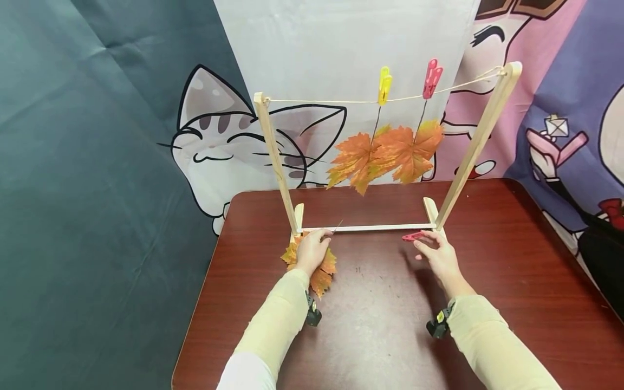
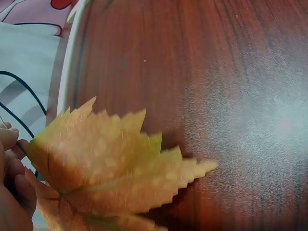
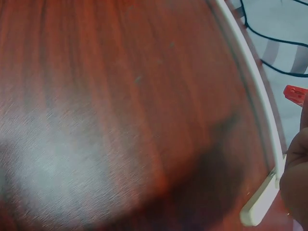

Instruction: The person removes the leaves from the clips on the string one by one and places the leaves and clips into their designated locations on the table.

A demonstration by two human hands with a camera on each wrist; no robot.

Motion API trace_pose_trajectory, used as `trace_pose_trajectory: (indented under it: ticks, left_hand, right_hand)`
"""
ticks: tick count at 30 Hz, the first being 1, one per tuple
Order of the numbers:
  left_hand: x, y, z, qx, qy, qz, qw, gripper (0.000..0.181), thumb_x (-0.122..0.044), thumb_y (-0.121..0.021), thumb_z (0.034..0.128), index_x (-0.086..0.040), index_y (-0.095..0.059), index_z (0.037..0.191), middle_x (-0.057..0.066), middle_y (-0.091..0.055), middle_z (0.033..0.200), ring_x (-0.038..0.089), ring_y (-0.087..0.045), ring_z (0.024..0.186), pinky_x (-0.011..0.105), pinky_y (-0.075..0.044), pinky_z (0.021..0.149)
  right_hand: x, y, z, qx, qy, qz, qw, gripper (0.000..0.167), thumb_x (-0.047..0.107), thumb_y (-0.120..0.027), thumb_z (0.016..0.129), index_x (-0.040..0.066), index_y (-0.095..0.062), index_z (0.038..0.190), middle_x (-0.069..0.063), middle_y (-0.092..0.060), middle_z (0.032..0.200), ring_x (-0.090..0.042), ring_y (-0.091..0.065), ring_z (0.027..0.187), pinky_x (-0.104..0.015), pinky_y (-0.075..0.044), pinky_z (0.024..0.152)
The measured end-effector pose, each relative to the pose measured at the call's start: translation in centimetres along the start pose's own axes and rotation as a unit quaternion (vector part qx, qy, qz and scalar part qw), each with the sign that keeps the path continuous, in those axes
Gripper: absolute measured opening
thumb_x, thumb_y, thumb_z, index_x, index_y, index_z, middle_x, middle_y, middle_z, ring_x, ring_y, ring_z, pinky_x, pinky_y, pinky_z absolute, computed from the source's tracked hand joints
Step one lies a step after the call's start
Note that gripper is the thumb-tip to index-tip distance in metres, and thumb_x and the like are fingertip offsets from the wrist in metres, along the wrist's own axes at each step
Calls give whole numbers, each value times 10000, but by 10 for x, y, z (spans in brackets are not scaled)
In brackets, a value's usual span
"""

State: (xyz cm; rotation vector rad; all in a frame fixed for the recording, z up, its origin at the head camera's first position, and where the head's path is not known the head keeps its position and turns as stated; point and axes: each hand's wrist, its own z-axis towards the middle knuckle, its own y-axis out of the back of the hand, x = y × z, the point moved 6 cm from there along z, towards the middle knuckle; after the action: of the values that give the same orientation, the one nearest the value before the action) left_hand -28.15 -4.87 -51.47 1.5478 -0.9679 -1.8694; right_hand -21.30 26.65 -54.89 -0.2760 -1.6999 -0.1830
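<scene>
My left hand (image 1: 313,252) pinches the thin stem of an orange-yellow maple leaf (image 1: 322,277) near the foot of the frame's left post. In the left wrist view the leaf (image 2: 110,163) spreads out from the fingertips. Between thumb and fingers my right hand (image 1: 441,261) holds a pink clothespin (image 1: 413,236), just above the table by the right post. On the string (image 1: 331,101) overhead, a yellow clothespin (image 1: 384,86) and another pink clothespin (image 1: 431,79) each grip a leaf's stem. Those two maple leaves (image 1: 355,160) hang partly overlapped.
A wooden frame with a left post (image 1: 275,157), a right post (image 1: 478,143) and a thin white crossbar (image 1: 380,228) stands on the brown table (image 1: 370,336). Behind it hangs a cloth backdrop (image 1: 312,43) with cartoon animals.
</scene>
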Motion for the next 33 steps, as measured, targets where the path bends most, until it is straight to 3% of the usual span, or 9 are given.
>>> trace_pose_trajectory:
  ticks: [7, 17, 30, 33]
  left_hand:
    - [5, -11, -8, 187, -75, 316, 9993, 216, -216, -601, 909, -224, -677, 1111, 12, -660, 1058, 227, -626, 979, 397, -479, 778]
    - [8, -24, -13, 386, -142, 658, 9970, 225, -242, -606, 912, -248, -667, 1128, -7, -643, 996, 215, -634, 903, 381, -486, 702]
    - [20, -39, -18, 374, -178, 556, 9976, 193, -238, -606, 913, -238, -674, 1094, -21, -624, 943, 186, -620, 835, 360, -478, 670]
    - [22, -41, -20, 336, -164, 526, 9979, 186, -230, -611, 910, -232, -679, 1083, -19, -619, 933, 186, -617, 823, 360, -476, 665]
  right_hand:
    - [-22, 7, -7, 47, -257, -452, 9986, 528, 161, -658, 887, -24, -403, 1311, 194, -605, 930, -54, -601, 548, -183, -385, 420]
    - [-35, 15, -12, 34, -328, -571, 9978, 569, 204, -658, 889, -17, -388, 1339, 182, -594, 984, -48, -617, 579, -184, -373, 414]
    - [-51, 22, -14, 54, -516, -597, 9969, 559, 165, -643, 899, -17, -370, 1352, 196, -608, 957, -76, -629, 590, -178, -341, 389]
    - [-53, 24, -13, 13, -485, -748, 9960, 543, 156, -640, 899, -24, -380, 1340, 130, -629, 992, -81, -629, 587, -177, -336, 384]
